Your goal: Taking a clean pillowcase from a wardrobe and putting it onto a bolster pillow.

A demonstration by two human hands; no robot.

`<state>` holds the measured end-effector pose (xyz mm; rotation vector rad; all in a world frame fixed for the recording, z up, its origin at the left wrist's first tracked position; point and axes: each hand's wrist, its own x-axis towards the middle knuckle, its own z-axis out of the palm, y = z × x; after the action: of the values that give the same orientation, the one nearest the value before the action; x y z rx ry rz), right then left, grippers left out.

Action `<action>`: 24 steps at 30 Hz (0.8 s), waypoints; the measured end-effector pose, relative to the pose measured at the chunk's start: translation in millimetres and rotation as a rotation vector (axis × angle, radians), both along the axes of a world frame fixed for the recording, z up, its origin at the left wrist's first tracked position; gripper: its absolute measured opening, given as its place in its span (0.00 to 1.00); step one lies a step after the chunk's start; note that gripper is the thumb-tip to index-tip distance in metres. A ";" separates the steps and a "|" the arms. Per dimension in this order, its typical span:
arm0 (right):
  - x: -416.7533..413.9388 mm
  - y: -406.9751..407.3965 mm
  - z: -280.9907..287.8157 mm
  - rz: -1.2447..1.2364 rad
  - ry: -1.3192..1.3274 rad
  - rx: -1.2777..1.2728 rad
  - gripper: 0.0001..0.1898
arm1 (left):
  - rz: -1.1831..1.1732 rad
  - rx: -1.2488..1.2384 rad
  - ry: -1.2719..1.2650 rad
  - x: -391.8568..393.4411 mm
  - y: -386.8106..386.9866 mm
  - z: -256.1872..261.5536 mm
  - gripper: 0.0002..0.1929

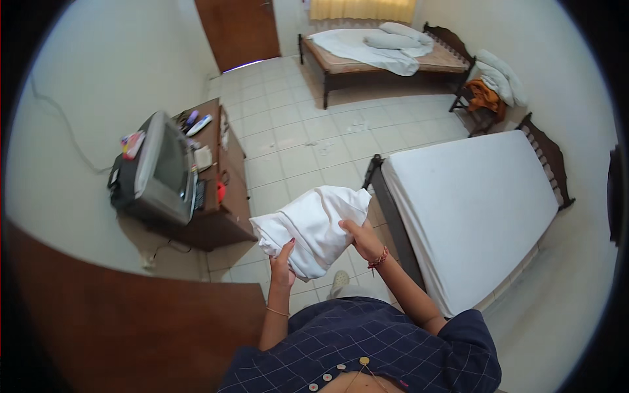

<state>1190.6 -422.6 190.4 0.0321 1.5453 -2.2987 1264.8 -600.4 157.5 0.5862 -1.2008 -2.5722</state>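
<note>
A folded white cloth (pixel 317 226), creased and bundled, is held up in front of my body between both hands. My left hand (pixel 283 267) grips its lower left part, thumb on top and fingers hidden beneath. At the right edge, my right hand (pixel 361 238) pinches the cloth with the thumb over it, the other fingers mostly behind. To the right stands a bed with a mattress (pixel 476 211) covered by a smooth white sheet.
On the left, a CRT television (pixel 167 164) sits on a brown wooden cabinet (pixel 233 206). A second bed (pixel 339 64) at the back carries pillows and a loose white sheet. Pillows and orange cloth (pixel 484 96) lie on a chair. White scraps (pixel 324 146) dot the tiled floor.
</note>
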 end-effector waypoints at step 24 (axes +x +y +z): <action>-226.3 210.7 -74.2 -0.763 -0.327 -0.131 0.27 | -0.889 -0.011 -0.204 -380.9 215.6 -69.2 0.24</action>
<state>964.3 -211.9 116.1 1.0725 1.3428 -2.7385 883.9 -384.8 88.3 0.3559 -1.8698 -3.2534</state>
